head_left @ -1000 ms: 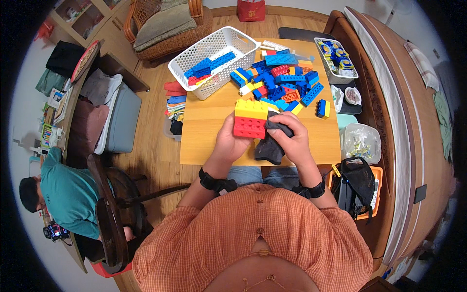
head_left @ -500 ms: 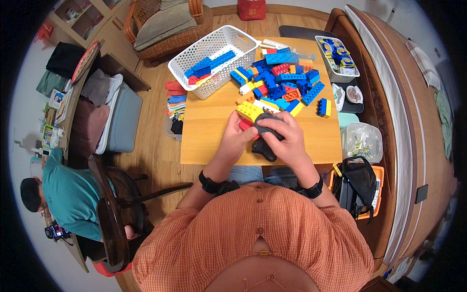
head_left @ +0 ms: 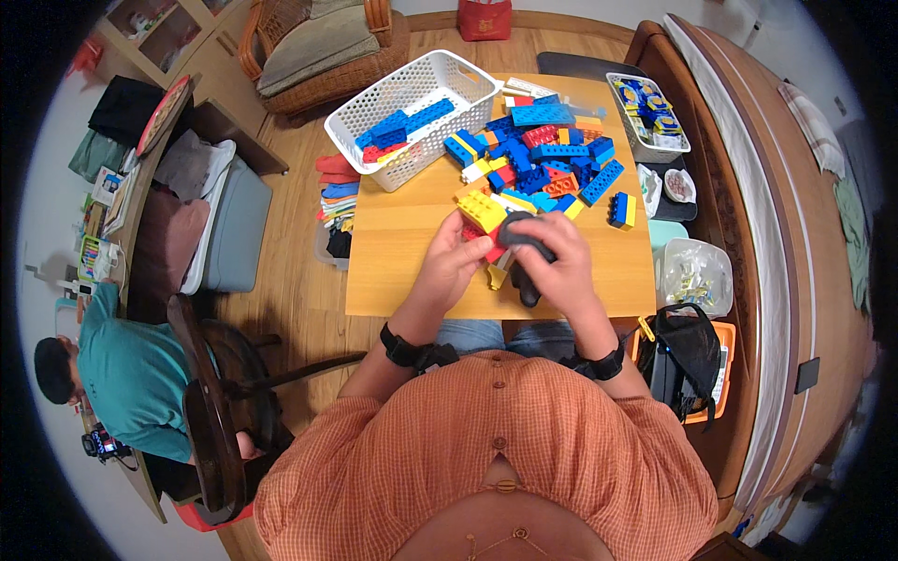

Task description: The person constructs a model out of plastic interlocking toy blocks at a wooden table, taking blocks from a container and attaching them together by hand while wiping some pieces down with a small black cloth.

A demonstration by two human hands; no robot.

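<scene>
Both hands meet over the tabletop (head_left: 393,271) near its front edge. Left hand (head_left: 456,265) pinches a red-and-yellow brick assembly (head_left: 482,217). Right hand (head_left: 558,265) is clamped on a dark grey piece (head_left: 520,245). Loose brick pile (head_left: 543,161) and white basket (head_left: 412,116) sit behind.

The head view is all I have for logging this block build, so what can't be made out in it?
- Dark piece: its shape is mostly covered by the right hand.
- Red and yellow blocks: how they join is hidden behind the left hand.
- White basket: its wall hides the lower blocks inside.
- Clear tub beside the table: contents too small to tell.
</scene>
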